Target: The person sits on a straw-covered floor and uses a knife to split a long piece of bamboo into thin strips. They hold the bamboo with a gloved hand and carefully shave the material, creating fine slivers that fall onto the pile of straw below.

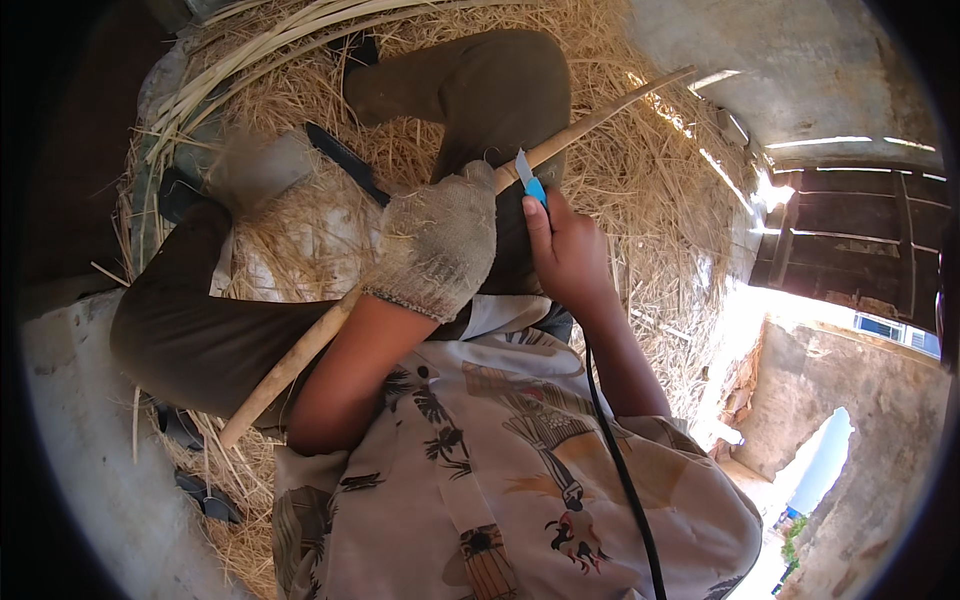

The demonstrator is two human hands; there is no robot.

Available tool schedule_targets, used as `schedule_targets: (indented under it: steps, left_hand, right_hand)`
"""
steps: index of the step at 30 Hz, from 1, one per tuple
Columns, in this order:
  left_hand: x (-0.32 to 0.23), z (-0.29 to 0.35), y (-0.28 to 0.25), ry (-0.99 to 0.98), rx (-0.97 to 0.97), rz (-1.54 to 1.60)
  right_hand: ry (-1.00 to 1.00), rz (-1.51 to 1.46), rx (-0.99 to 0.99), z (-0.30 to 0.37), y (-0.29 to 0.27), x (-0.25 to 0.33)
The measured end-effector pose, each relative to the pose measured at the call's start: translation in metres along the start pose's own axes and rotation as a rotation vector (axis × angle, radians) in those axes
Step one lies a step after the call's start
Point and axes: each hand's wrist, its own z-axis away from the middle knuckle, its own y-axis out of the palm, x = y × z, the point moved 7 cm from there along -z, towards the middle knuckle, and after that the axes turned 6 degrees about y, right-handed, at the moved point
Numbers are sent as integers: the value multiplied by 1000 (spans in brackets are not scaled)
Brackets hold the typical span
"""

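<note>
A long, pale wooden stick (610, 108) lies slantwise across my lap, from lower left to upper right. My left hand (435, 240), in a dirty knitted work glove, is wrapped round its middle. In my bare right hand (572, 250) is a blue-handled utility knife (533, 183), gripped with the thumb along the handle. Its blade is out and lies against or just over the stick, a little beyond the gloved fingers. I cannot tell whether the blade bites into the wood.
Straw and shavings (640, 210) cover the floor around my legs. A dark, long-bladed tool (345, 160) lies left of the glove. Long pale strips (215, 75) curve along the upper left. Sandals (210, 497) rest at the lower left. A black cable (622, 470) runs down over my shirt. Concrete walls (800, 70) stand around.
</note>
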Motion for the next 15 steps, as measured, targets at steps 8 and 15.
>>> schedule_targets:
  steps: [8,15]
  left_hand:
    - [0,13,-7,-20,40,-14]
    - [5,24,-10,-16,29,-87]
  right_hand:
    - [15,-29,-16,1,2,1]
    - [59,-52,-19,3,4,-1]
